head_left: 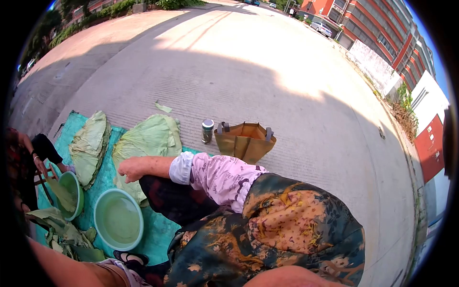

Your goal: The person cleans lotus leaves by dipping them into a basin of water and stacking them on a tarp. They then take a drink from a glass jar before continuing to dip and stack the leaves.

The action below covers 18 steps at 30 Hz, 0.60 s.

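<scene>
My right hand [131,169] reaches left past my dark trouser knee, in a pink printed sleeve cover with a pale cuff. Its fingers are loosely curled, and nothing shows in them. It hovers in front of a fan-shaped stack of large pale-green leaves [152,137], near a light-green basin [119,220] holding what looks like water. My left forearm [71,268] crosses the lower left corner, its hand out of sight. Close to it lies a heap of crumpled leaves [67,232]. Another leaf stack [91,148] lies farther left.
A person [21,167] sits at the left by a green basin [71,191] with a leaf in it. A teal sheet [160,234] lies under the leaves. Beyond my arm stand a lidded bottle [207,131] and a brown tote bag [245,143] on the concrete.
</scene>
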{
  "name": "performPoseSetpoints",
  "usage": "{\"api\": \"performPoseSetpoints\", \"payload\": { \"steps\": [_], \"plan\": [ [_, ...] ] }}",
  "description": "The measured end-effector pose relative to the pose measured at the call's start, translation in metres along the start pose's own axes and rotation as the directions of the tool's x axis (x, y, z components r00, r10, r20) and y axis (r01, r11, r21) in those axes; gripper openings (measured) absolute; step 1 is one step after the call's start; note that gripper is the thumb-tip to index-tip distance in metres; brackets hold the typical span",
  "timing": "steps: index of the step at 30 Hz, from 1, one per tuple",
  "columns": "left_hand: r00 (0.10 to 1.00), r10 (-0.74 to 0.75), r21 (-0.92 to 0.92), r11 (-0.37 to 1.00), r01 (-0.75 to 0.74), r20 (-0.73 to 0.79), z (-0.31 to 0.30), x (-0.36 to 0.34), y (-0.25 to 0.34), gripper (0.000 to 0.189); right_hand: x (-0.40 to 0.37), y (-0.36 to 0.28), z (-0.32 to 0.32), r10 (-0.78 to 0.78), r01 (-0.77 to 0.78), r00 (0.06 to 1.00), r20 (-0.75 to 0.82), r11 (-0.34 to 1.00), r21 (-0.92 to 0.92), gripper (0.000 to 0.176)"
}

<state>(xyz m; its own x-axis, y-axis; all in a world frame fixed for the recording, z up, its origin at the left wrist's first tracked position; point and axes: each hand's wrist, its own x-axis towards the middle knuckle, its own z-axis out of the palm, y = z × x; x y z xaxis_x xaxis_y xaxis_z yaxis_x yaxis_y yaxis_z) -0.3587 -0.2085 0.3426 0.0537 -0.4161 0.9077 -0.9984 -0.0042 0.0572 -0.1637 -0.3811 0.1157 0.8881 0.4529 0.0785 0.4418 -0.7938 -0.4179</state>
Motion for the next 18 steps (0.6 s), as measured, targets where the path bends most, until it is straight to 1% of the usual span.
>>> {"api": "performPoseSetpoints", "payload": {
  "steps": [3,6,9,13,18],
  "plan": [
    [1.0,0.003,0.018,1.0,-0.003,0.001,0.0,-0.002,-0.002,0.054,-0.007,-0.002,-0.003,-0.003,0.004,0.999,-0.043,1.0,0.029,0.037],
    [1.0,-0.001,0.059,0.998,0.001,0.001,-0.009,-0.006,-0.005,0.054,-0.005,-0.002,-0.002,0.02,-0.019,1.0,-0.018,1.0,0.014,0.037],
    [1.0,-0.012,0.113,0.993,0.012,-0.001,-0.017,-0.008,-0.006,0.054,-0.002,0.0,0.0,-0.008,0.008,1.0,-0.014,1.0,-0.017,0.037],
    [0.999,-0.032,0.183,0.982,0.037,-0.032,-0.027,-0.017,-0.006,0.054,-0.009,-0.006,-0.009,0.046,-0.046,0.999,0.027,0.999,0.01,0.037],
    [0.998,-0.063,0.288,0.956,0.054,0.022,-0.043,-0.02,0.0,0.054,-0.007,-0.008,-0.01,0.064,-0.065,0.997,0.046,0.997,0.028,0.037]
  ]
}}
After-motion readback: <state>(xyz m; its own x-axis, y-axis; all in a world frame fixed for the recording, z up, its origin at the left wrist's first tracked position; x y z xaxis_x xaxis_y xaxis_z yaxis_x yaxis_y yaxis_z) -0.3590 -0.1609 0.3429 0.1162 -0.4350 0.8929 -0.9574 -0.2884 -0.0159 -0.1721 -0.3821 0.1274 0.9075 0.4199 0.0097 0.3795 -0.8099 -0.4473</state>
